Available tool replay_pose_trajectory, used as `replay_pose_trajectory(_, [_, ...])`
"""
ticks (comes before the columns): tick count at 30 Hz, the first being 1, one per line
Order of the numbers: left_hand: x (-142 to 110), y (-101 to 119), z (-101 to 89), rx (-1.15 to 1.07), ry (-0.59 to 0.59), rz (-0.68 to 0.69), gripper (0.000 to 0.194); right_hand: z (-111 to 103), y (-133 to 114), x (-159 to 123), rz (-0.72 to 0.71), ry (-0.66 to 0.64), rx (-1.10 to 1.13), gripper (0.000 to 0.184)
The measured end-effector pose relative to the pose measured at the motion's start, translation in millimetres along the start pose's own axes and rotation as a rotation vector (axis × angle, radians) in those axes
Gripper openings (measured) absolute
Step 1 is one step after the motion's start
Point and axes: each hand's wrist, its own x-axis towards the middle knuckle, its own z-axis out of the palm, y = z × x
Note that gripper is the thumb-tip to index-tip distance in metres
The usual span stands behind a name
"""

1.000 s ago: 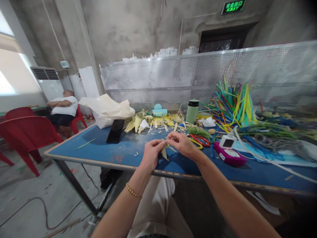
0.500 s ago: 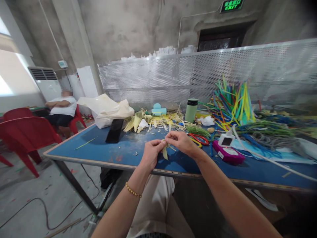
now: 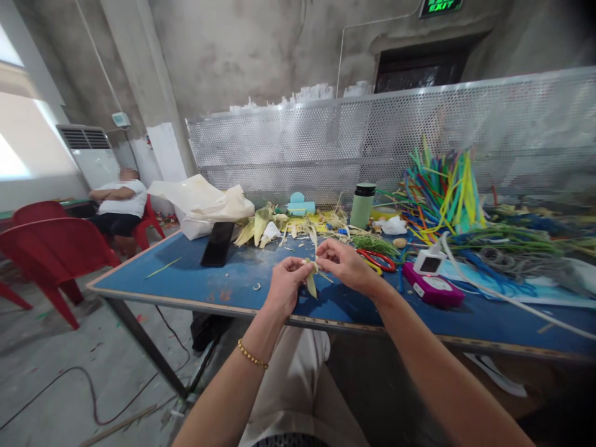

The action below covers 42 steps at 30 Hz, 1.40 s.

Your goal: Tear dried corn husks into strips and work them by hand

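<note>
Above the table's near edge, my left hand (image 3: 286,284) pinches a pale yellow-green piece of corn husk (image 3: 311,287), with one pointed end hanging below the fingers. My right hand (image 3: 343,266) is right beside it, thumb and fingertips closed on the upper part of the same husk. The fingers hide most of the gripped part. Beyond the hands lies a heap of loose husks (image 3: 261,226) and shredded scraps. Red-handled scissors (image 3: 379,261) rest just past my right wrist.
A black phone (image 3: 218,244) and a white plastic bag (image 3: 205,202) lie at the left. Behind stands a green bottle (image 3: 362,206). To the right are a magenta box (image 3: 432,285), a white cable, and colourful strips (image 3: 447,192). A person (image 3: 121,202) sits at far left.
My right fingertips have shifted slightly right and up from my left ones, still at the husk. My left hand keeps its pinch. The whole view has shifted slightly.
</note>
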Motion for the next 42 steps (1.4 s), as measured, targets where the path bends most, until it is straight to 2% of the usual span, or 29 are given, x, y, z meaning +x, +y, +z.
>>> replay_pose_trajectory(5, [-0.8, 0.0, -0.5, 0.009, -0.037, -0.009, 0.034, 1.6, 3.0, 2.6, -0.014, 0.008, -0.018, 0.012])
replay_pose_trajectory(13, [-3.0, 1.6, 0.1, 0.064, -0.084, 0.015, 0.031, 6.9, 7.5, 5.1, 0.08, 0.056, 0.161, 0.032])
replay_pose_trajectory(19, [0.4, -0.5, -1.7, 0.031, 0.005, 0.027, 0.033, -2.5, -2.9, 0.0, 0.088, 0.0, 0.221, 0.02])
replay_pose_trajectory(25, [-0.7, 1.1, -0.8, 0.036, -0.032, -0.004, 0.034, -4.1, 4.8, 1.1, 0.064, -0.029, 0.143, 0.009])
replay_pose_trajectory(31, [-2.6, 3.4, 0.1, 0.07, -0.056, 0.028, 0.03, 2.5, 1.2, 1.2, 0.046, -0.046, 0.122, 0.01])
replay_pose_trajectory(34, [-1.9, 2.9, -0.3, 0.064, -0.052, 0.041, 0.029, 2.0, -2.8, 1.1, 0.082, 0.004, 0.141, 0.018])
replay_pose_trajectory(38, [-0.5, 1.8, -1.4, 0.019, -0.025, 0.028, 0.031, -3.5, -1.1, 2.3, 0.187, 0.254, 0.117, 0.032])
replay_pose_trajectory(40, [0.0, 1.3, -1.9, 0.014, -0.018, 0.029, 0.032, -5.4, -0.6, 2.2, 0.214, 0.255, 0.073, 0.037])
replay_pose_trajectory(42, [0.2, 0.9, -2.1, 0.02, -0.02, 0.031, 0.032, -5.1, -2.1, 1.6, 0.218, 0.166, 0.066, 0.041])
